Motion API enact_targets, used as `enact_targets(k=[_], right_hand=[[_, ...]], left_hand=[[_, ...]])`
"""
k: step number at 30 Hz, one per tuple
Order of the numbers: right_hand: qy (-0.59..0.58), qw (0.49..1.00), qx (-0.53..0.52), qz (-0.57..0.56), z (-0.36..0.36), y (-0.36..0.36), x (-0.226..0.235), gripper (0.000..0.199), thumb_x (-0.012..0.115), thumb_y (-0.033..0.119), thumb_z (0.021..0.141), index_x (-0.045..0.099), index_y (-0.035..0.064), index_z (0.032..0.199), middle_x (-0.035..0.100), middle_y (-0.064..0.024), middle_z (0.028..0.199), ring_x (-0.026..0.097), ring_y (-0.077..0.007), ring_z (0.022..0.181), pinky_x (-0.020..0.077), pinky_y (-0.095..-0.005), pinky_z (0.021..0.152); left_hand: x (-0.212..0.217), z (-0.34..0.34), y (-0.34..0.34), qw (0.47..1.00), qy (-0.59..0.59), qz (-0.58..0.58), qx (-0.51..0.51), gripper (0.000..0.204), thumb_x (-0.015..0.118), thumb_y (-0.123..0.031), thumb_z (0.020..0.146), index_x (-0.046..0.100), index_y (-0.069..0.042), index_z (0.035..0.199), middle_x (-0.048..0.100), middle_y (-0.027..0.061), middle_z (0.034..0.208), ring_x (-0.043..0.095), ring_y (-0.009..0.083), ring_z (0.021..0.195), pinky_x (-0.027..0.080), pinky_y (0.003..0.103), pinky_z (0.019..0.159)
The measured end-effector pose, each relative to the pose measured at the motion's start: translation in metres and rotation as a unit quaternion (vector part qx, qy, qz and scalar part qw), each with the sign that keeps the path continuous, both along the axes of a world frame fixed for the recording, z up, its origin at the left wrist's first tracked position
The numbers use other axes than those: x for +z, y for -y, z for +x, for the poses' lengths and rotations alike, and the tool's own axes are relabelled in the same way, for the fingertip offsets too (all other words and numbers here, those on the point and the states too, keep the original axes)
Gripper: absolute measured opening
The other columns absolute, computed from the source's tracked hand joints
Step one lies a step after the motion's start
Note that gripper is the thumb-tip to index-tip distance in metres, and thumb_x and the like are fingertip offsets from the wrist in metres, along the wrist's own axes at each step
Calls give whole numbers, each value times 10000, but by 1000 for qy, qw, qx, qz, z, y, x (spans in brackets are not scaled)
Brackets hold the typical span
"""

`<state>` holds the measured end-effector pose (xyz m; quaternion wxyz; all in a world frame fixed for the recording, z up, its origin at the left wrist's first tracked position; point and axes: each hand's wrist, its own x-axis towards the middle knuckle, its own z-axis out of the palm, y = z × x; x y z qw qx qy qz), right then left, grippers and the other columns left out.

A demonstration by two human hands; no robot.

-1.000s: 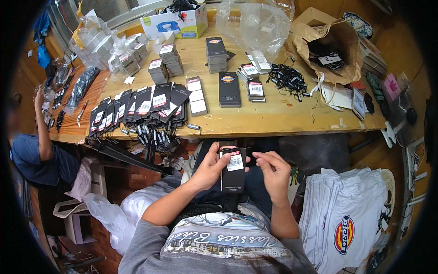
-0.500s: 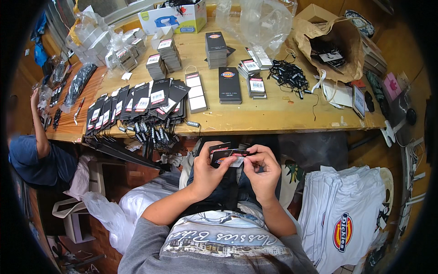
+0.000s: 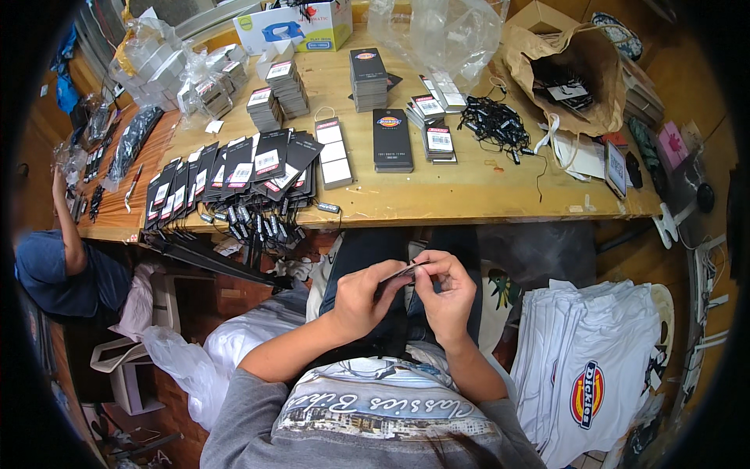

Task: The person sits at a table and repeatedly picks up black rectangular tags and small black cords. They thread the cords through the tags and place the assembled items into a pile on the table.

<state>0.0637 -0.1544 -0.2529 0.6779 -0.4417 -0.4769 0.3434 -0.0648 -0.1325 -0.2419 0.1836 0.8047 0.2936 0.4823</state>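
Note:
Over my lap, close to the table's front edge, my left hand [image 3: 362,303] is closed on dark hang tags [image 3: 401,273], now seen nearly edge-on. My right hand [image 3: 448,298] pinches their right end between thumb and fingertips. How many tags are held cannot be made out. Beyond my left hand, a fanned heap of black hang tags [image 3: 267,162] with white labels lies along the table edge, their black strings [image 3: 262,232] hanging over it. A stack of black tags [image 3: 392,141] stands straight ahead, beside a white-labelled tag strip [image 3: 333,152].
More tag stacks [image 3: 283,90] stand farther back on the table [image 3: 469,199]. A tangle of black strings [image 3: 494,125] and a brown paper bag [image 3: 558,66] are at the right. Folded white T-shirts [image 3: 578,367] are piled at my right. Another person [image 3: 66,270] sits at the left.
My hands have tipped the tags from showing their faces to nearly edge-on. My left hand has turned so its back shows more. The right hand keeps its pinch.

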Motion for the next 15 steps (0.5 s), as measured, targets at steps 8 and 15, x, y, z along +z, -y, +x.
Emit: enact_targets(k=[8,15], right_hand=[[190,974,-78,95,18,1,17,147,622,-55,619,512,1,697,537,-102,853,521,-155,690,424,-223,590],[253,957,-86,115,13,4,26,157,643,-43,575,535,11,676,526,-119,903,506,-240,776,428,-301,671]], left_hand=[[11,-4,3,951,126,-276,-55,359,466,69,774,405,20,1125,592,111,909,569,102,785,443,207,646],[22,-5,10,974,53,-222,3,261,545,44,741,471,37,991,600,156,841,614,189,758,475,234,609]])
